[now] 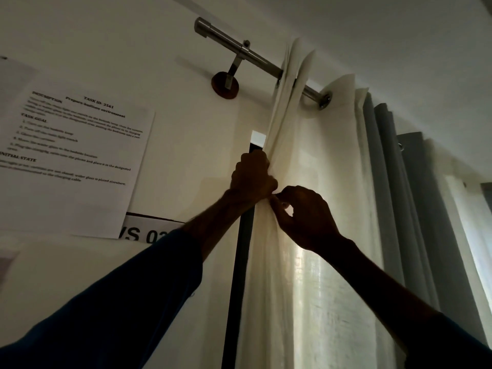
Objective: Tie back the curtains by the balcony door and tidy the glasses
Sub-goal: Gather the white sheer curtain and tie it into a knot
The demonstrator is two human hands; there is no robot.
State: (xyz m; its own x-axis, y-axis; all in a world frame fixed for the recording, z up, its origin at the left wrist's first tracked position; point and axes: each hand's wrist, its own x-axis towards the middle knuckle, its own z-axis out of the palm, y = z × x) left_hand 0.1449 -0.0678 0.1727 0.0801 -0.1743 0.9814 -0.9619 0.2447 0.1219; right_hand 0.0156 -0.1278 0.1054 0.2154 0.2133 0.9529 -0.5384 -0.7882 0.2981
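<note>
A cream sheer curtain hangs by eyelets from a steel rod high on the wall. Its left edge is bunched into folds against the dark door frame. My left hand is raised and closed in a fist on that bunched edge. Just below and to the right, my right hand pinches a fold of the same fabric between thumb and fingers, close to the left hand. A grey curtain hangs behind the sheer one further right. No glasses are in view.
A printed task sheet is stuck on the white wall to the left, with a label strip below it. The rod's bracket is fixed above the frame. Daylight comes through the window at the far right.
</note>
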